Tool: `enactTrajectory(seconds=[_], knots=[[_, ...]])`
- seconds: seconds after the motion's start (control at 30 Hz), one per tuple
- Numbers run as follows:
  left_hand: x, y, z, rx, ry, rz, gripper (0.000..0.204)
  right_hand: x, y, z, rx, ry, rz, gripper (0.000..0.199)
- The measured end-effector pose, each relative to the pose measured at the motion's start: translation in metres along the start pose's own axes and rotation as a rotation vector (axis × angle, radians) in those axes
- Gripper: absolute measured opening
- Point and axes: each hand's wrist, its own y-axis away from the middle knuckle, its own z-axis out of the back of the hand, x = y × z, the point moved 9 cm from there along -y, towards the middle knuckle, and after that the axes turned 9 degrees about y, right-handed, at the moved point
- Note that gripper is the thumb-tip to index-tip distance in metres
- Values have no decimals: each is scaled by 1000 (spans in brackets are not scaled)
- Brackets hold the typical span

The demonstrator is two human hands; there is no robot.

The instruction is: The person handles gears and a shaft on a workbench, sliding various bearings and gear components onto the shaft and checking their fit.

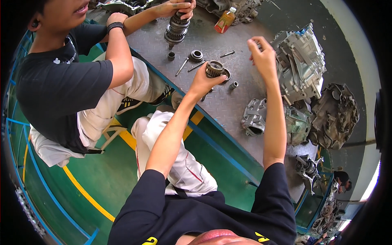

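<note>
My left hand (202,81) is closed around a dark metal gear (214,70), held over the table with its round opening facing up. Against the gear's right side, by my thumb, is a thin metal ring (227,74). My right hand (263,57) is raised over the table to the right, near a large silver casing (300,61). Its fingers are curled, with a small dark thing among them that I cannot make out. Beyond my left hand lie another gear (196,55), a slim pin (182,67) and a small bushing (171,56). A short sleeve (233,85) stands nearer me.
At the left a seated person (77,77) holds a gear shaft (176,32) upright over the metal table (241,106). An orange-labelled bottle (225,20) stands at the back. More casings (255,117) and a dark housing (337,116) crowd the right side.
</note>
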Motion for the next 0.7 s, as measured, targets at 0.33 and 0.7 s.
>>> enactTrajectory(seconds=[0.33, 0.7], knots=[[-19, 13, -14, 147, -53, -112, 32, -163, 29, -115, 332, 703, -66, 39], [-17, 13, -23, 120, -115, -137, 38, -64, 19, -75, 113, 322, 74, 31]])
